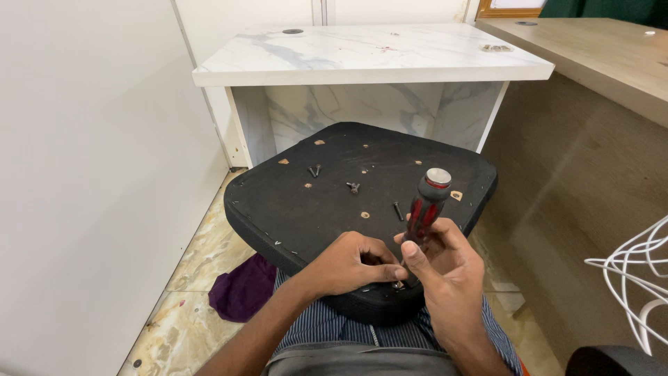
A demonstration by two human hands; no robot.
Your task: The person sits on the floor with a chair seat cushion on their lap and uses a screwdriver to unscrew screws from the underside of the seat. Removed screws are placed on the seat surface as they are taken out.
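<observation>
Head view: right hand [445, 268] grip clasps upright screwdriver [426, 209]; left hand [351, 264] pinches its tip.

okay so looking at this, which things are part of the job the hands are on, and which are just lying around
In the job: screwdriver gripped by right hand; left hand pinching at its tip; upturned black seat pad; loose screws.

Lying about: purple cloth; marble-look desk; white wire frame.
</observation>
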